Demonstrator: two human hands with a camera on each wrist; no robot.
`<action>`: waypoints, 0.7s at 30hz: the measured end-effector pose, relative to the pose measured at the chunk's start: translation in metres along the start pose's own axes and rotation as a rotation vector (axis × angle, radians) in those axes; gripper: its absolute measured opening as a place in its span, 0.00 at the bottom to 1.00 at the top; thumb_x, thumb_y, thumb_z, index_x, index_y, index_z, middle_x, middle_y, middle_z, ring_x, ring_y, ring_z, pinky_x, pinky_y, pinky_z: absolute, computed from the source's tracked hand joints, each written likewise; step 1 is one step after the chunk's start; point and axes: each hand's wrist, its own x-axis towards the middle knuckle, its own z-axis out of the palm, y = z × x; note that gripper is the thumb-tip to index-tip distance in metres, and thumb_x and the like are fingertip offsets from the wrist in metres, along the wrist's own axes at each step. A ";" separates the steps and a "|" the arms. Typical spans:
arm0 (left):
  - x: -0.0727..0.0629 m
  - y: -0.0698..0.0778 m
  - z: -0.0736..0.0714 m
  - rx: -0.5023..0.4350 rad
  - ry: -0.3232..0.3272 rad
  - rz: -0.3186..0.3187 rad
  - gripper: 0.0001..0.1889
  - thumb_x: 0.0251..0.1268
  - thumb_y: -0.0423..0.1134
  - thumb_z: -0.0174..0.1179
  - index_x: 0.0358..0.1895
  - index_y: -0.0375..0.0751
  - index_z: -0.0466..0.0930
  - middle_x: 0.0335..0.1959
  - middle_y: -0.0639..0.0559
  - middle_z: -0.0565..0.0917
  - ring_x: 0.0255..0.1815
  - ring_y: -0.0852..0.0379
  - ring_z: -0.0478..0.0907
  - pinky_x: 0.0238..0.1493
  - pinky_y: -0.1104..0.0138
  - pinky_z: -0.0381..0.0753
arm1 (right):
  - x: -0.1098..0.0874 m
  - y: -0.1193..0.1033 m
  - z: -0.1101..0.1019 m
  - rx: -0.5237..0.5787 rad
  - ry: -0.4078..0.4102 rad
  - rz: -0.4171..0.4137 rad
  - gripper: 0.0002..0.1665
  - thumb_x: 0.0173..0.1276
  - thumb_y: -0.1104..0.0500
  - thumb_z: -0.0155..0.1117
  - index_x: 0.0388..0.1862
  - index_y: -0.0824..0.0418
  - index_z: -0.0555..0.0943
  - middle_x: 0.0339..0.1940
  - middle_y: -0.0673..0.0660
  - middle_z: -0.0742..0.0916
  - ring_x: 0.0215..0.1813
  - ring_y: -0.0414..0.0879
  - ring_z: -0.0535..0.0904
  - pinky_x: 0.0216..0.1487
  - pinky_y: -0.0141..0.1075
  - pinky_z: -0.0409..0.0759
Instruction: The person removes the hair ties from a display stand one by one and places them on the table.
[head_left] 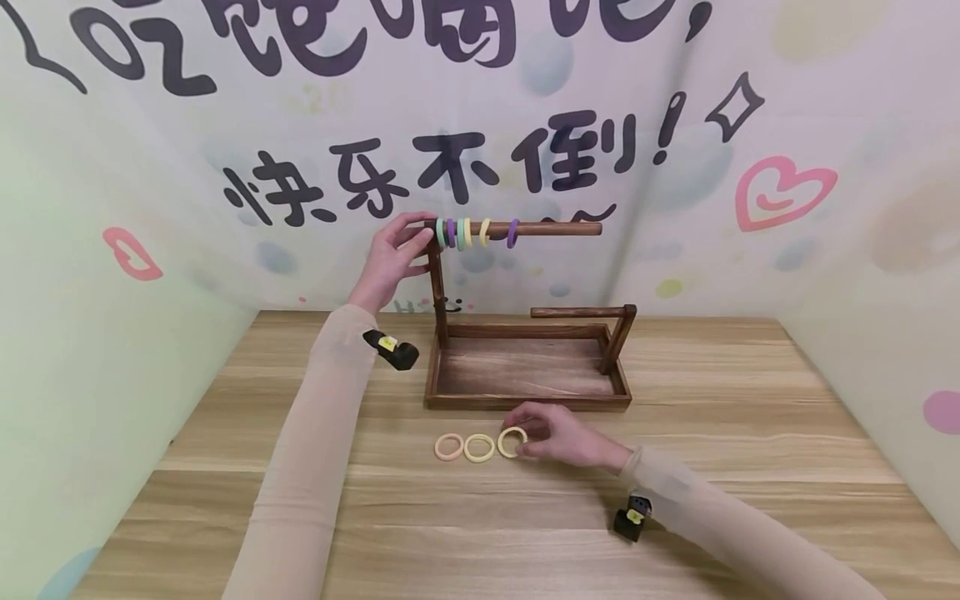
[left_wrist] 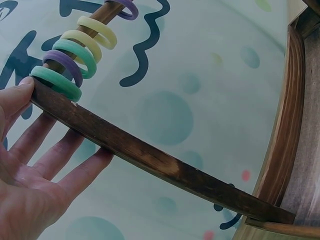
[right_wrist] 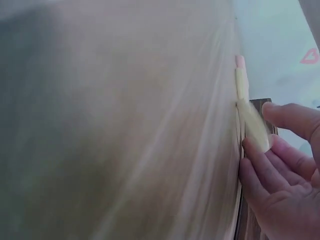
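At the upper left of a dark wooden stand [head_left: 438, 287], my left hand [head_left: 390, 257] holds the top of its tall post, thumb on the near side and fingers along the other. Several green, purple and yellow rings hang on the stand's upper rod [head_left: 558, 228], most of them bunched near that hand. On the table in front, my right hand [head_left: 561, 437] pinches a pale yellow ring [right_wrist: 255, 127], which is tilted with one side raised. Left of it lie another yellow ring [head_left: 467, 448] and a pink ring [head_left: 437, 447], both flat in a row.
The stand's tray base [head_left: 525, 403] has a low rim and sits near the back of the wooden table [head_left: 450, 533]. A shorter, lower arm [head_left: 573, 312] rises from its right end. A printed cloth [head_left: 337, 117] hangs behind.
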 end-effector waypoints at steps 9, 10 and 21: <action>0.001 0.000 0.001 0.008 0.003 -0.001 0.15 0.71 0.37 0.57 0.58 0.45 0.76 0.56 0.39 0.78 0.49 0.47 0.79 0.49 0.45 0.78 | -0.002 0.000 -0.001 -0.132 0.010 -0.020 0.23 0.57 0.69 0.71 0.53 0.68 0.78 0.51 0.59 0.84 0.55 0.52 0.80 0.58 0.41 0.75; 0.001 0.000 0.001 0.005 0.003 -0.003 0.15 0.71 0.37 0.57 0.58 0.45 0.76 0.56 0.39 0.78 0.49 0.47 0.79 0.49 0.45 0.78 | -0.002 0.000 -0.001 -0.139 0.006 -0.024 0.24 0.57 0.69 0.72 0.53 0.68 0.78 0.51 0.59 0.84 0.55 0.52 0.80 0.58 0.41 0.75; 0.001 -0.001 0.000 -0.008 0.000 -0.002 0.14 0.71 0.37 0.57 0.58 0.46 0.76 0.55 0.39 0.78 0.48 0.48 0.79 0.49 0.45 0.78 | -0.001 -0.003 -0.001 -0.258 -0.039 -0.027 0.28 0.55 0.70 0.72 0.56 0.68 0.76 0.54 0.58 0.83 0.56 0.50 0.79 0.60 0.39 0.73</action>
